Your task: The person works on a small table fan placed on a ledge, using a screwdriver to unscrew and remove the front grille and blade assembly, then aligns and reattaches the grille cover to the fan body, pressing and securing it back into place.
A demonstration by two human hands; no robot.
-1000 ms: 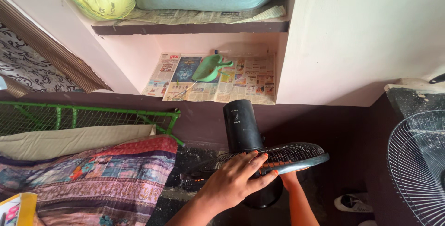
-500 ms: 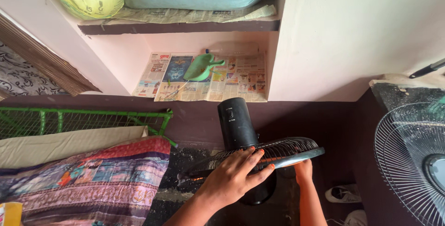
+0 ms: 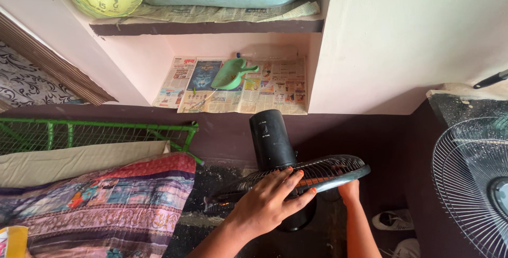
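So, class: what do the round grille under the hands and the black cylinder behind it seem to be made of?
The round dark wire fan grille looks like thin metal wire with a smooth blue-grey rim band: fine radial ribs, light glinting. The left hand lies flat on it. The black cylindrical fan motor housing seems to be moulded plastic: a smooth, slightly glossy surface.

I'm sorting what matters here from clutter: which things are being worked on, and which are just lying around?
In hand:
left hand flat on the wire fan guard
right hand under its rim
black fan motor housing

Lying about:
second fan grille
green scoop
newspapers
patchwork quilt
green metal frame
shoe
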